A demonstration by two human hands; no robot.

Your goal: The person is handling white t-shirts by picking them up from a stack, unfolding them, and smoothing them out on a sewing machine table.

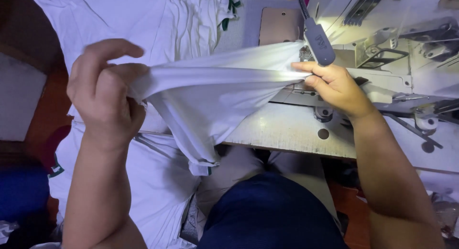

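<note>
Two bare hands stretch a white garment (210, 93) taut across a sewing table (287, 129), seen from above.

L hand (103, 93) is raised at near left, wrist bent, fingers curled shut around a bunched end of the cloth, index finger lifted free. R hand (334, 84) lies low at right w/ forearm angled in from near right, thumb and fingers pinching the other end just beside the sewing machine (382, 43) & its lamp head (319, 43). More white fabric (143, 19) is piled at far left.
</note>
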